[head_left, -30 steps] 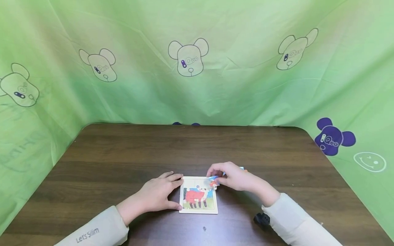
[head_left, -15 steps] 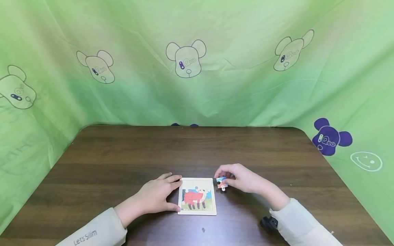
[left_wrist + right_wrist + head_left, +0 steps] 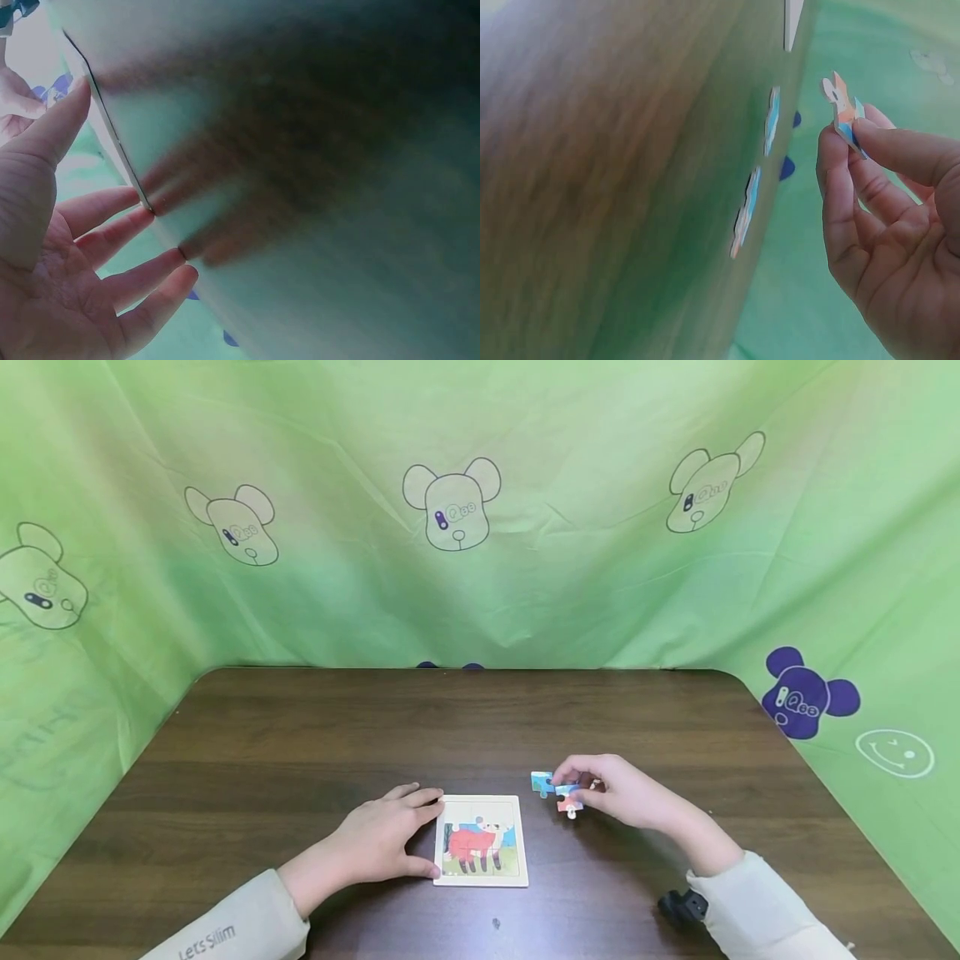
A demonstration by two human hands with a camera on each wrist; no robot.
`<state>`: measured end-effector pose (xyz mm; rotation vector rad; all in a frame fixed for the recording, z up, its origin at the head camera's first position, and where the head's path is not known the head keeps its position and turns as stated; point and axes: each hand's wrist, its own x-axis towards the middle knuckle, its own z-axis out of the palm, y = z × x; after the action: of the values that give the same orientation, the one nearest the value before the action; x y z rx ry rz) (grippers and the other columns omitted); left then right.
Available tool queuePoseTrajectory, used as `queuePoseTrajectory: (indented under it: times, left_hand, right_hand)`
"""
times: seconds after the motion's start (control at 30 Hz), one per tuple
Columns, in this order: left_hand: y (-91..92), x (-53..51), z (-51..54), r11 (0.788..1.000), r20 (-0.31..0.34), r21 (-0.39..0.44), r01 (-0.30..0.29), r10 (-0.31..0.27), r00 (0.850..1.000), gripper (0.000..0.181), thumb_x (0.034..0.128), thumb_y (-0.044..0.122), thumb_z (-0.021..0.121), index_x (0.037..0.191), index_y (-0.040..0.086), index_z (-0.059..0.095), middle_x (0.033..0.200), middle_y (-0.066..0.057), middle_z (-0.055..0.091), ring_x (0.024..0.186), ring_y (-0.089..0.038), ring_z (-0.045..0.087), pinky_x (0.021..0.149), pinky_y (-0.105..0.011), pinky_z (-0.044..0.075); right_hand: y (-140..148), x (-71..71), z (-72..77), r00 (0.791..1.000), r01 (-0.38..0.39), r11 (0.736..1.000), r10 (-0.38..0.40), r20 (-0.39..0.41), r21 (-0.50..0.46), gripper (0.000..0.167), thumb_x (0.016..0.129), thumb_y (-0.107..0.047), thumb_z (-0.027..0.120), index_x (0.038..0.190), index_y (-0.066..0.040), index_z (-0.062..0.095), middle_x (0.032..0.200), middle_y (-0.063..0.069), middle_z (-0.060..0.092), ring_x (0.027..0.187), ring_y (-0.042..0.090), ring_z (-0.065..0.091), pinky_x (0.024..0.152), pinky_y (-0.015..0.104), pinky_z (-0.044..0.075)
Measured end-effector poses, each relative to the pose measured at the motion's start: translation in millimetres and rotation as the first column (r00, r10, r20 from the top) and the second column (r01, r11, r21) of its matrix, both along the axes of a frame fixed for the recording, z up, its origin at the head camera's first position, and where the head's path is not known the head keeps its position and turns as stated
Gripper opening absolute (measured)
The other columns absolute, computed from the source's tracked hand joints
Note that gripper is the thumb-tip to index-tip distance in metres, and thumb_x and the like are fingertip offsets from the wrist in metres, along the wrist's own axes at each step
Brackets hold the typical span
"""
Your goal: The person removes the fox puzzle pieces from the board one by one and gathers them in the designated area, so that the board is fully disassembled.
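Dark wood-grain table (image 3: 360, 718); on it, pale-framed puzzle board (image 3: 481, 882), two loose puzzle pieces (image 3: 542, 782) lying flat nearby.

I'm having the left hand (image 3: 386, 835) spread its fingers (image 3: 154, 304), thumb (image 3: 60, 124) apart, while the right hand (image 3: 611, 789) is curling its fingers, pinching between fingertips and thumb.

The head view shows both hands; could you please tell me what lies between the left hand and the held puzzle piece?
In the head view, the puzzle tray lies between them, touched by the left hand, then bare tabletop before the held piece.
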<state>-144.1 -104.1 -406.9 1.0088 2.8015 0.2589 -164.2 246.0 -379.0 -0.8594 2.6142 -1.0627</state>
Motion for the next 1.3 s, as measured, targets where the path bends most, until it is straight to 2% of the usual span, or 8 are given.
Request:
queuePoseTrajectory:
  times: [0.27,0.5,0.73,1.0,1.3]
  left_hand:
    - [-0.2,1.8,0.4,1.000,0.001,0.001,-0.002,0.002,1.000,0.082,0.0764,0.057,0.078,0.142,0.013,0.056,0.150,-0.003,0.051,0.139,-0.035,0.046,0.096,-0.052,0.052]
    - [0.0,2.2,0.8,1.000,0.003,0.006,-0.003,0.002,1.000,0.082,0.0763,0.057,0.078,0.141,0.013,0.056,0.150,-0.003,0.051,0.139,-0.036,0.046,0.096,-0.052,0.052]
    - [0.4,1.3,0.6,1.000,0.004,0.006,-0.005,0.005,1.000,0.081,0.0770,0.058,0.077,0.141,0.013,0.056,0.151,-0.003,0.050,0.139,-0.036,0.046,0.098,-0.051,0.051]
    - [0.6,1.2,0.4,1.000,0.009,0.002,-0.006,0.006,1.000,0.082,0.0771,0.058,0.077,0.142,0.013,0.055,0.151,-0.003,0.050,0.140,-0.035,0.045,0.097,-0.051,0.052]
    - [0.8,0.6,0.4,1.000,0.005,0.000,-0.001,0.001,1.000,0.081,0.0772,0.057,0.077,0.142,0.013,0.055,0.151,-0.003,0.050,0.139,-0.035,0.046,0.097,-0.050,0.052]
  right_hand:
    - [21,-1.7,1.7,0.999,0.040,0.999,-0.040,-0.001,-0.023,0.019,0.090,0.002,0.065,0.108,-0.005,0.067,0.086,-0.001,0.066,0.073,0.012,0.060,0.066,0.022,0.049]
    - [35,-3.6,2.8,0.996,0.087,0.996,-0.087,-0.029,-0.030,0.020,0.090,0.005,0.063,0.107,-0.005,0.068,0.085,-0.002,0.065,0.074,0.004,0.056,0.064,0.022,0.048]
    - [48,-9.2,-3.0,0.991,0.131,0.991,-0.132,-0.026,-0.027,0.023,0.088,0.008,0.063,0.106,-0.005,0.068,0.087,0.000,0.065,0.073,0.003,0.053,0.063,0.023,0.046]
    - [60,-16.0,-11.9,0.991,0.131,0.990,-0.132,-0.018,-0.056,0.020,0.086,0.007,0.066,0.105,-0.001,0.068,0.086,0.000,0.066,0.075,0.003,0.057,0.066,0.021,0.047]
    - [68,-25.2,-16.7,0.988,0.153,0.988,-0.153,0.008,-0.015,0.022,0.086,0.008,0.065,0.106,0.000,0.069,0.086,0.001,0.065,0.077,0.001,0.056,0.068,0.021,0.047]
